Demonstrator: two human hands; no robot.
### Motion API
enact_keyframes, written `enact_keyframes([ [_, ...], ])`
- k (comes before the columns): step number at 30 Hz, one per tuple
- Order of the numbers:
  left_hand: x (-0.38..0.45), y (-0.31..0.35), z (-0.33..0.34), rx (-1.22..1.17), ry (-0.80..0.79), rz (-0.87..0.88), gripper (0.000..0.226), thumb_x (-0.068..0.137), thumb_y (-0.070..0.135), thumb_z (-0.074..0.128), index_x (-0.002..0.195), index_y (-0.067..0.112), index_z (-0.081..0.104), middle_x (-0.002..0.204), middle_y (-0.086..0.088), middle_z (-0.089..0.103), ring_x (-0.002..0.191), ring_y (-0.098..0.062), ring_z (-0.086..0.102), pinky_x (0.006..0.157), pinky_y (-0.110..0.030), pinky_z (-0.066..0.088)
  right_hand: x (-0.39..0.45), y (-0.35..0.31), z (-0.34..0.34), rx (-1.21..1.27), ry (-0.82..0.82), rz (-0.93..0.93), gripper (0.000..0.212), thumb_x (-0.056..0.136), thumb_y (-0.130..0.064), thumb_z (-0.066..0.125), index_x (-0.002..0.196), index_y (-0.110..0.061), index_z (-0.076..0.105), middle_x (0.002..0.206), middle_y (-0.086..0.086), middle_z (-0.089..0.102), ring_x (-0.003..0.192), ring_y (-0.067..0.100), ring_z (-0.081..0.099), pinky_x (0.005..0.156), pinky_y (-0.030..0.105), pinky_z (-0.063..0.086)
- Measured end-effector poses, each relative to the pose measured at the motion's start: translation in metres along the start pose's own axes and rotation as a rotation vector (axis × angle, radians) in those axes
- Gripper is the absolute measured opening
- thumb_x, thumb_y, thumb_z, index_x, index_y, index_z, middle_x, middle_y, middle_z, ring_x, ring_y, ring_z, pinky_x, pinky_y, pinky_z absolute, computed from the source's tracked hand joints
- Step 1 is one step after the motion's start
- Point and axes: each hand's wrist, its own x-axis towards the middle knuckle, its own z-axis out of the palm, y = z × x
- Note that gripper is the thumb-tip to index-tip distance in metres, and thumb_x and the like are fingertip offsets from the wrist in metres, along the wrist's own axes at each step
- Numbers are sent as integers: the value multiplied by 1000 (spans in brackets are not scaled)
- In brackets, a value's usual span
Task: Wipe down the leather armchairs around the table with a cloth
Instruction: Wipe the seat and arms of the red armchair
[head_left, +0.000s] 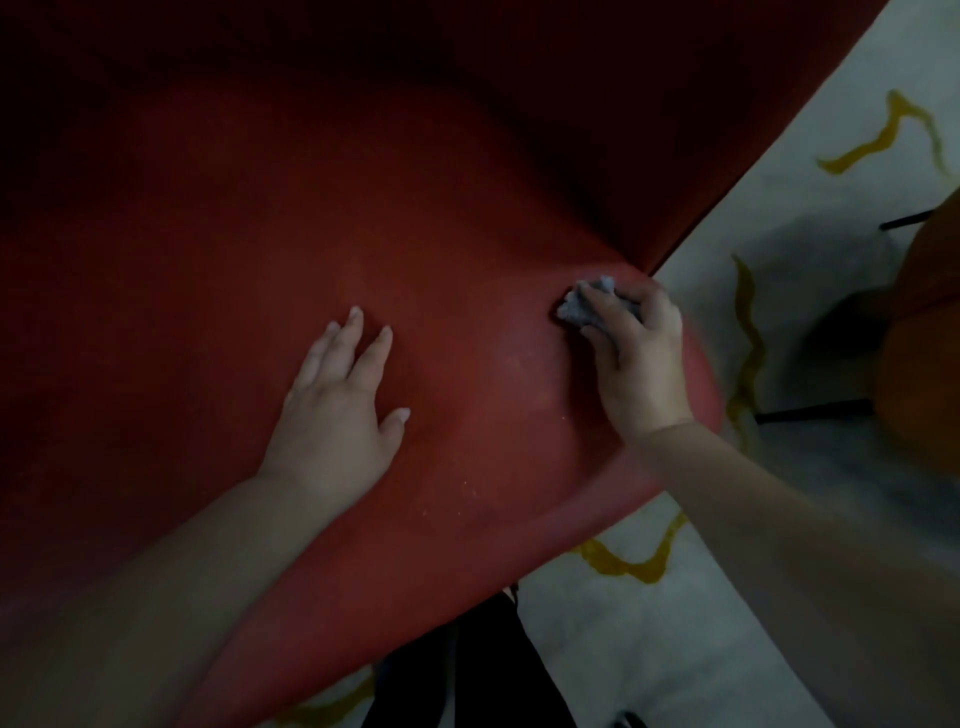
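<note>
A red leather armchair (260, 234) fills most of the view, its seat cushion below me and its dark backrest above. My left hand (337, 410) rests flat on the seat with fingers straight and spread. My right hand (636, 358) grips a small crumpled grey cloth (584, 306) and presses it on the seat's right edge, close to the crease where seat meets backrest. A few pale crumbs lie on the seat near its front edge.
A pale floor with yellow veins (779, 208) shows to the right and below the chair. An orange-brown chair (924, 338) with thin black legs stands at the far right. A dark chair leg (467, 665) shows under the seat's front.
</note>
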Motion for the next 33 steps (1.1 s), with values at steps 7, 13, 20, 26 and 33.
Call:
enact_keyframes([
  [7,-4,-1,0,-5,-15,26,77,90,38,60,154,27,19,163,3,-1,149,-18,-2,120,-39,11,-38,-20,12,16,8,40,35,91,-6,58,125,-14,61,118,17,51,104,32,48,95,35,37],
  [13,-21,-12,-2,4,-51,26,73,91,37,59,153,31,21,162,8,0,149,-14,-3,120,-43,17,-56,-36,22,13,28,121,38,92,-9,56,128,-19,59,122,11,49,110,23,44,94,12,17],
  [20,-39,-32,-3,22,-59,21,74,90,36,61,153,32,21,163,8,1,149,-15,-2,121,-39,14,-80,-59,35,65,54,148,38,93,-9,56,129,-21,58,116,9,48,107,17,43,96,5,19],
  [26,-56,-50,-5,38,-54,43,75,90,36,61,153,30,21,163,6,2,149,-15,-2,119,-34,10,-102,-89,46,114,64,127,39,90,-2,58,127,-16,61,110,13,50,100,24,48,93,26,36],
  [33,-66,-61,-3,23,-33,59,73,90,33,60,153,27,23,163,5,2,149,-15,-3,119,-33,9,-133,-136,72,179,37,115,43,87,3,60,126,-13,61,109,13,50,100,17,44,94,10,25],
])
